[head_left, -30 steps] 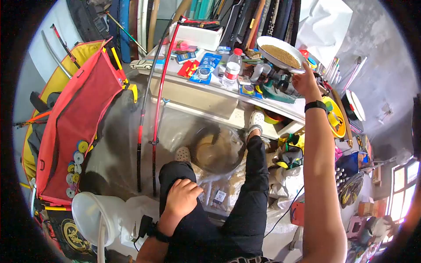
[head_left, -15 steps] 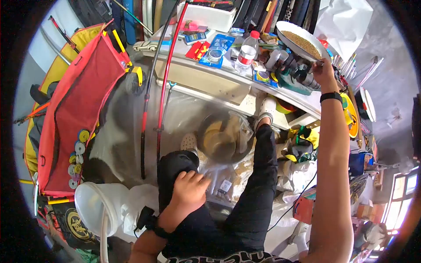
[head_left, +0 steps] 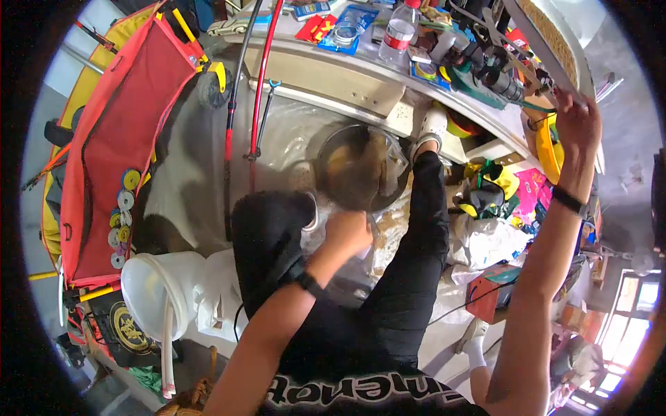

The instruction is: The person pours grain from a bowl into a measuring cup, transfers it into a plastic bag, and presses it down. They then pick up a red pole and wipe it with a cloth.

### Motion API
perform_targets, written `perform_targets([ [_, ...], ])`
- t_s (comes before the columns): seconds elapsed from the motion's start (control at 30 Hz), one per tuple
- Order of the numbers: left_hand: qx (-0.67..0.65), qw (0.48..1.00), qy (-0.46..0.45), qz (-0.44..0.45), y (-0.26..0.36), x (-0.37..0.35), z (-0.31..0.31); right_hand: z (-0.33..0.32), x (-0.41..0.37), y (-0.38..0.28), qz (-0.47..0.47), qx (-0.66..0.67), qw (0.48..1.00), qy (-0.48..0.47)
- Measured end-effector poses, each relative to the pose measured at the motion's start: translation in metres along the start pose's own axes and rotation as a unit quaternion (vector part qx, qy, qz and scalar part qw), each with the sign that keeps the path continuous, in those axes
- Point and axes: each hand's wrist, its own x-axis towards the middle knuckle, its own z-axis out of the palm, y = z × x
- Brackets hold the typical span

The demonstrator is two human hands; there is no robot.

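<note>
My right hand (head_left: 580, 123) is raised at the upper right, its fingers closed on the edge of a white round pan (head_left: 584, 66). Brown grain (head_left: 551, 35) lies in the pan, which is tilted and partly cut off by the top of the view. My left hand (head_left: 350, 233) is curled between my knees, just short of a dark round basin (head_left: 327, 187); whatever its fingers may hold is hidden. Inside the basin on the floor sit some tan material and a clear plastic bag (head_left: 394, 158).
A cluttered worktop (head_left: 305, 61) carries a water bottle (head_left: 399, 31), packets and tools. Two upright poles (head_left: 257, 104) stand left of the basin. A red fabric bag (head_left: 128, 139) and a white bucket (head_left: 149, 312) flank my left side. White sacks (head_left: 485, 243) lie at right.
My left hand has left my knee and moved right and up toward the basin. My right hand has shifted right with the pan, now tilted more steeply. The view has tipped down.
</note>
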Motion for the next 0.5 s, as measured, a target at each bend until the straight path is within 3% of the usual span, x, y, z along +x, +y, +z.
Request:
perform_targets([
  [0.07,-0.052,0.997,-0.03,-0.042,-0.024,0.024,0.051,0.01,-0.075,0.003,0.065,0.088,0.99,-0.086],
  [0.1,-0.094,0.994,-0.011,-0.047,-0.044,0.041,0.091,0.012,-0.107,0.009,0.058,0.065,0.996,0.021],
  [0.13,-0.134,0.989,0.009,-0.054,-0.06,0.052,0.12,0.015,-0.138,0.022,0.008,-0.036,0.998,0.045],
  [0.17,-0.133,0.989,0.005,-0.058,-0.067,0.054,0.136,0.015,-0.169,0.026,0.065,0.069,0.995,0.033],
  [0.2,-0.149,0.987,-0.046,-0.032,-0.072,0.059,0.146,0.015,-0.194,0.035,0.075,0.087,0.991,0.075],
  [0.23,-0.166,0.982,-0.095,-0.005,-0.077,0.065,0.157,-0.003,-0.218,0.04,0.141,0.135,0.979,0.057],
  [0.27,-0.233,0.963,-0.077,-0.11,-0.078,0.066,0.18,0.008,-0.243,0.046,0.141,0.109,0.971,0.159],
  [0.3,-0.234,0.962,-0.083,-0.115,-0.087,0.067,0.204,0.024,-0.266,0.047,0.172,0.116,0.955,0.21],
  [0.37,-0.552,0.828,-0.084,-0.044,-0.104,0.076,0.231,0.003,-0.301,0.059,0.193,0.103,0.951,0.22],
  [0.5,-0.526,0.825,-0.14,-0.151,-0.104,0.077,0.225,-0.014,-0.346,0.083,0.215,0.058,0.943,0.249],
])
